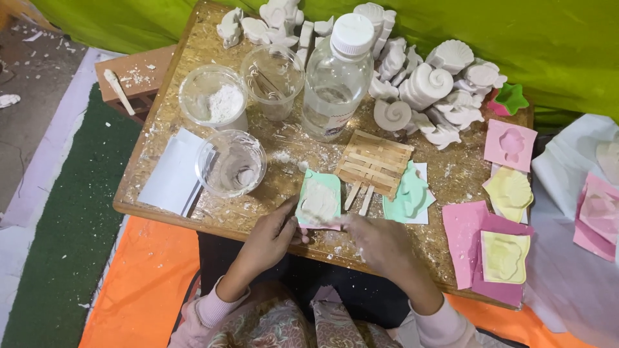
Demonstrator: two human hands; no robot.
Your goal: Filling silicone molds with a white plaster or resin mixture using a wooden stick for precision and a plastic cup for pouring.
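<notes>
A mint-green mould filled with white plaster lies near the front edge of the small wooden table. My left hand grips the mould's left side with its fingers. My right hand is blurred, its fingertips at the mould's lower right corner. Whether the right hand pinches the mould or only touches it is unclear. A raft of wooden sticks lies just right of the mould, beside a second green mould.
Three clear plastic cups and a clear bottle stand at the back left. White plaster shell casts crowd the back. Pink and yellow moulds lie at right. White paper overhangs the left edge.
</notes>
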